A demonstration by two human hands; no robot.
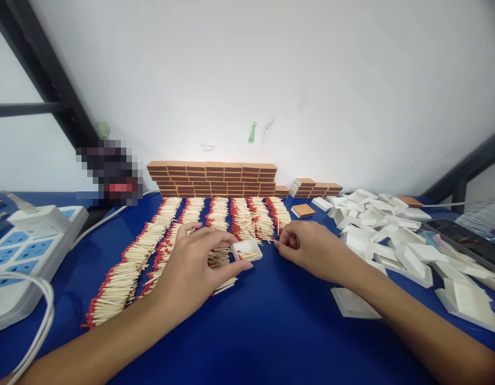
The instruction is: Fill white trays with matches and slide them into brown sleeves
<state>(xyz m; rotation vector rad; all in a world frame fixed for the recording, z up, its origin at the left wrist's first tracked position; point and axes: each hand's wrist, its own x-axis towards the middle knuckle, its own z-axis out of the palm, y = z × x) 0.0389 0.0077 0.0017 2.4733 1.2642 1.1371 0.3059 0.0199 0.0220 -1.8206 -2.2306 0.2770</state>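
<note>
My left hand grips a small white matchbox tray between thumb and fingers. Several red-tipped matches lie inside the tray. To the right, my right hand is closed in a pinch just above the blue surface, with the pale end of a match showing at its fingertips. Rows of red-headed matches lie side by side behind and left of the tray, partly hidden by my left hand. One short row ends close to my right fingertips.
Stacked matchboxes line the wall, with a smaller stack and a single orange box to their right. Loose white trays pile up at right, beside a dark phone. A power strip with cables sits at left.
</note>
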